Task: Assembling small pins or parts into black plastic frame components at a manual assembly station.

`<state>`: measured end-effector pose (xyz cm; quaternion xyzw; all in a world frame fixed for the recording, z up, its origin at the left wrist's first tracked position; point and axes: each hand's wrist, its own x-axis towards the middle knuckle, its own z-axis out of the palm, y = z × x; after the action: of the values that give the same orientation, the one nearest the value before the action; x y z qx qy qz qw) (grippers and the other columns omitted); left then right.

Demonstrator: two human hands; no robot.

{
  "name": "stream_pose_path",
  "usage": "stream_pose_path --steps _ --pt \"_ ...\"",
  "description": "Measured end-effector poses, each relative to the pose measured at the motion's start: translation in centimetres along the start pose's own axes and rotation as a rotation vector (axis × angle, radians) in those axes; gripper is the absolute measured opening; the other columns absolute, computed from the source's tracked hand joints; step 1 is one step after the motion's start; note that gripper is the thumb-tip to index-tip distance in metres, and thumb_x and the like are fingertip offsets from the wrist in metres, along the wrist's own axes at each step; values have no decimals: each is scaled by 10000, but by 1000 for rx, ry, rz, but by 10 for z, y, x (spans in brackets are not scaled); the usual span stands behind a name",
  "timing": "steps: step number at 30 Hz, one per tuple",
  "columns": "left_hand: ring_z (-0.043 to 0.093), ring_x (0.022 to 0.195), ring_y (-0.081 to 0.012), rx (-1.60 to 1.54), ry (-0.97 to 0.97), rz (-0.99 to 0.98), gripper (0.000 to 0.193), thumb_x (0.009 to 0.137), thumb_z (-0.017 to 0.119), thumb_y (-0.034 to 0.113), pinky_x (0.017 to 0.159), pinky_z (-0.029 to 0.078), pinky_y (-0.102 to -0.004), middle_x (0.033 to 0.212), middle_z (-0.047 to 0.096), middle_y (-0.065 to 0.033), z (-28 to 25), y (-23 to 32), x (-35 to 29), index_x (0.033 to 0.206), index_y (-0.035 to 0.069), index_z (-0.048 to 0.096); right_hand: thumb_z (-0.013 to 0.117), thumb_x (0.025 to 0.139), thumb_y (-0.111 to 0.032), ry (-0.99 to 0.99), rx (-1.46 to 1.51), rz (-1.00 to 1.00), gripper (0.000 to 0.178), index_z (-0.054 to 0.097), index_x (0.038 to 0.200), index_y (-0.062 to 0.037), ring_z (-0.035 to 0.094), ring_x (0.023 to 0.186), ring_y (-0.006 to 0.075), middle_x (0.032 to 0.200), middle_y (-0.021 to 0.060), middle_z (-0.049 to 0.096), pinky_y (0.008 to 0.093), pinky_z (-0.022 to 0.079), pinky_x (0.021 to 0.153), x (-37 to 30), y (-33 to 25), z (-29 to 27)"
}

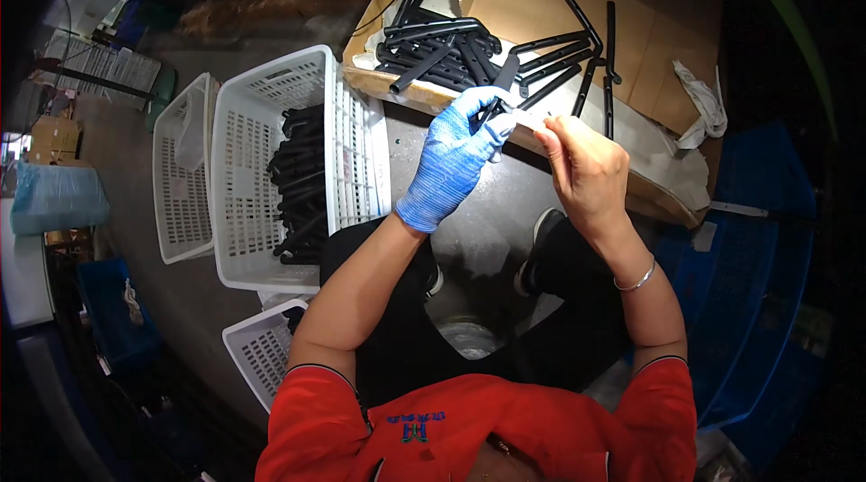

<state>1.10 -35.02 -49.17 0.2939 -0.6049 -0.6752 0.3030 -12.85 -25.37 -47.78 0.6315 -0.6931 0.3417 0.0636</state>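
Observation:
My left hand, in a blue knit glove with pale fingertips, is closed around a dark, flat, blade-like piece that points up toward the carton. To its right my bare right hand pinches its thumb and fingers together. A small, glaring white patch lies between the hands, too bright to make out. Just beyond them, black bent bars with holes are heaped in an open cardboard carton. Several looser bars lie at the heap's right side, close to my fingertips.
A white plastic basket left of my legs holds many black bars. Another white basket stands beyond it, and a smaller one nearer me. Crumpled white material hangs at the carton's right edge; blue sheeting lies right.

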Motion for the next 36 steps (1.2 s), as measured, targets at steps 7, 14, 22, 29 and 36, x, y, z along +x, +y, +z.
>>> stream_pose_path --steps 7,14,22,29,36 --pt "471 564 -58 -476 2 -76 326 968 421 334 438 365 -158 772 548 -43 -22 -24 13 875 54 560 595 890 -119 -19 618 490 126 555 843 -9 424 684 26 747 -55 483 175 364 626 10 50 15" --pt "449 524 -77 -408 -15 -67 452 977 349 405 412 320 -160 744 581 -76 -38 -18 19 779 57 559 620 869 -173 144 574 468 219 627 1004 0 477 747 51 813 -22 549 214 407 703 16 105 31" --pt "420 468 -53 -429 -65 62 517 980 304 429 400 318 -176 756 617 -98 -47 -11 22 693 61 527 561 910 -263 -79 890 782 234 617 1027 -69 295 466 -7 597 -109 378 172 223 422 11 119 17" --pt "527 696 -122 -685 270 149 322 925 535 249 594 487 -257 1023 573 -130 -48 -18 37 1140 12 499 597 883 -150 -70 1084 698 148 556 977 -44 269 424 9 585 -81 368 182 210 389 9 94 21" --pt "478 639 -74 -681 335 132 306 937 510 207 557 467 -210 1006 585 -101 -57 -12 37 1180 24 477 665 816 -134 -440 911 655 258 604 1029 -1 390 520 6 689 -58 507 164 277 458 10 69 10"
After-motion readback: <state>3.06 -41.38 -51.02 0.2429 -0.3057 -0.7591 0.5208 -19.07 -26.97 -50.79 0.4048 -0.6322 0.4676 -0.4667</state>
